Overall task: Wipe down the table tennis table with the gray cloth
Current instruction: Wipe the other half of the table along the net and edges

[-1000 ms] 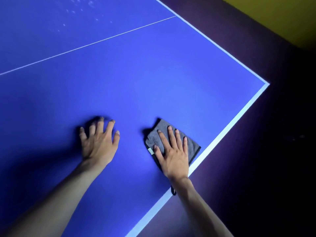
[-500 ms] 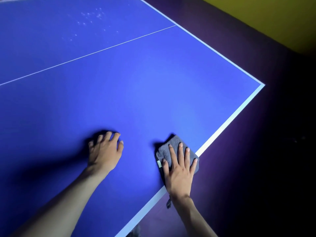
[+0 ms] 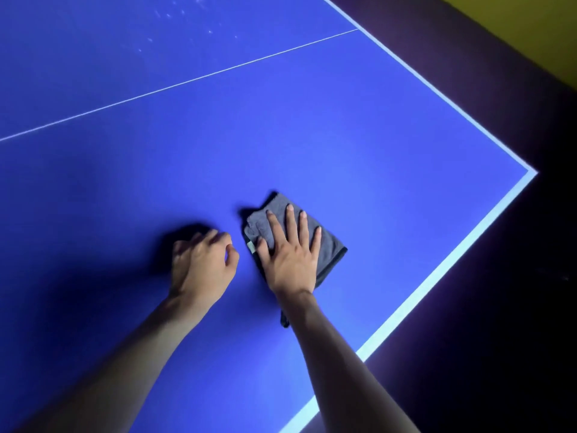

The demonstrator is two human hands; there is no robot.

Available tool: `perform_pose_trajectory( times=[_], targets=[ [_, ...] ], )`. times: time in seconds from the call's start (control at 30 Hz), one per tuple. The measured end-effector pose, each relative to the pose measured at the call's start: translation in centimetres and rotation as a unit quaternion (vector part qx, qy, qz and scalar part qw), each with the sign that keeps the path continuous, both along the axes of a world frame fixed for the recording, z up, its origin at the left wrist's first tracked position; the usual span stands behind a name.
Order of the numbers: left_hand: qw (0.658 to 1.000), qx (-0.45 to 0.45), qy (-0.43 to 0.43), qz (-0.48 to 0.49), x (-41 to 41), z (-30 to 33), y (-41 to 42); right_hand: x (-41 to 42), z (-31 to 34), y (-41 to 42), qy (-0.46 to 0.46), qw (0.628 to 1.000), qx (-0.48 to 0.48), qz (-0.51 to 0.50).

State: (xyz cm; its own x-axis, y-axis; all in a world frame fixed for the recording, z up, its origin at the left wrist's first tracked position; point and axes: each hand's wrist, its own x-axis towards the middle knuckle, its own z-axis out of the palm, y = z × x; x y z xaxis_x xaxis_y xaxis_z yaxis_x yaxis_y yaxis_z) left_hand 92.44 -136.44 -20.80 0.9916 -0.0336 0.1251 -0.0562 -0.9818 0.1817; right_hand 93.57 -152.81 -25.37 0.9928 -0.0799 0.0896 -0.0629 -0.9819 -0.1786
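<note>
The gray cloth [image 3: 327, 242], folded, lies flat on the blue tabletop [image 3: 359, 135] near its white-lined right edge. The right hand [image 3: 288, 260] presses it with straight, spread fingers. The left hand [image 3: 201, 267] rests beside it, fingers loosely curled, holding nothing. A thin white line [image 3: 187, 81] crosses the surface. Dark floor [image 3: 499, 307] and a yellow wall [image 3: 530, 35] lie beyond.

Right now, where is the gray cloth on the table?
In the head view, the gray cloth lies flat on the blue table, right of centre, under the right hand, beside the left hand and inside the white edge line.
</note>
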Motion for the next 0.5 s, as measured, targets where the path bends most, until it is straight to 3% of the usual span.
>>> perform_pose_trajectory(
  times=[0.13, 0.5],
  targets=[
    [1.000, -0.004, -0.008, -0.024, 2.5, 0.0, -0.3, -1.0, 0.3, -1.6, -0.004, 1.000, -0.009, 0.019],
    [0.988, -0.092, 0.033, -0.117, 5.8, 1.6, -9.4, -13.2, 1.4, -9.1, 0.052, 0.997, -0.009, -0.054]
  ],
)
